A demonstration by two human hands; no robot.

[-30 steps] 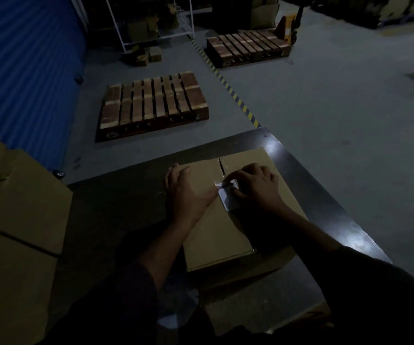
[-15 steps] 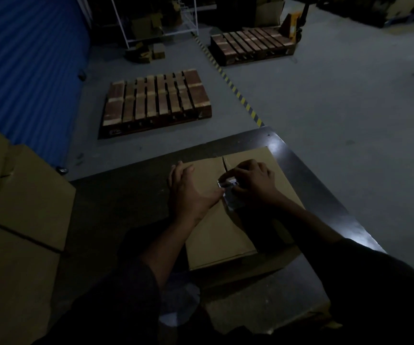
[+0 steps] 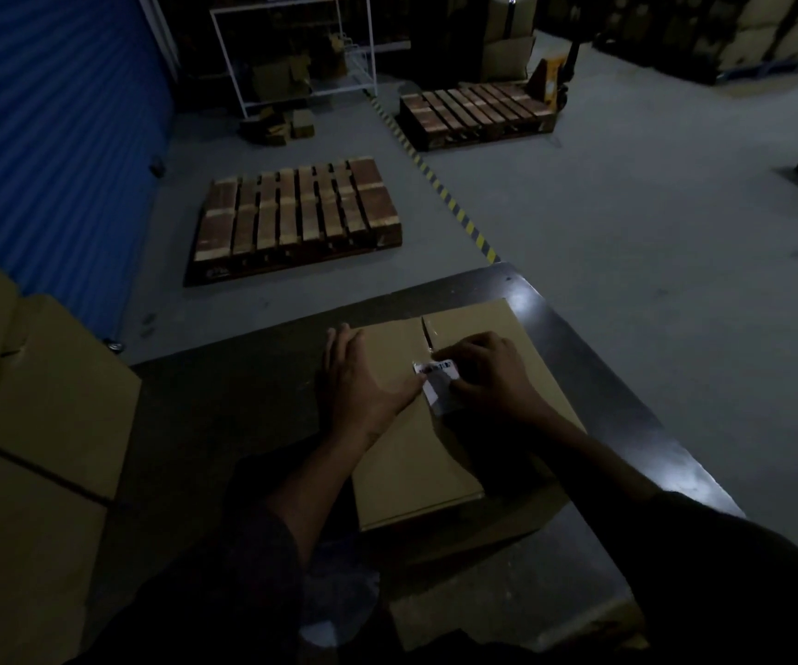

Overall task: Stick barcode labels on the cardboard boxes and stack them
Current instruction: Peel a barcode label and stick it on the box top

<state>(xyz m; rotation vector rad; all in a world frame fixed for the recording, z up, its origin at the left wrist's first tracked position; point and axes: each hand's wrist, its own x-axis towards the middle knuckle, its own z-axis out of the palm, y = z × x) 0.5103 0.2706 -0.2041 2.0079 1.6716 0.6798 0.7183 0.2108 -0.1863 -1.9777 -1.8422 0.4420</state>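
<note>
A flat box [image 3: 440, 415] lies toward the far right corner of a dark desk [image 3: 224, 424]. The left hand [image 3: 363, 376] presses open-palmed on the box; the right hand [image 3: 493, 376] pinches a label [image 3: 438, 376] at the box's centre seam.

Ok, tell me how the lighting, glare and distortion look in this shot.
Head view: dim overall, with the sleeves and near table almost black. Glare patches sit on the table's far right corner and right edge. The label is the brightest thing, but its print is too small to read. The left hand and right hand are lit just enough to see. Wide-angle bending curves the floor stripe.
</note>
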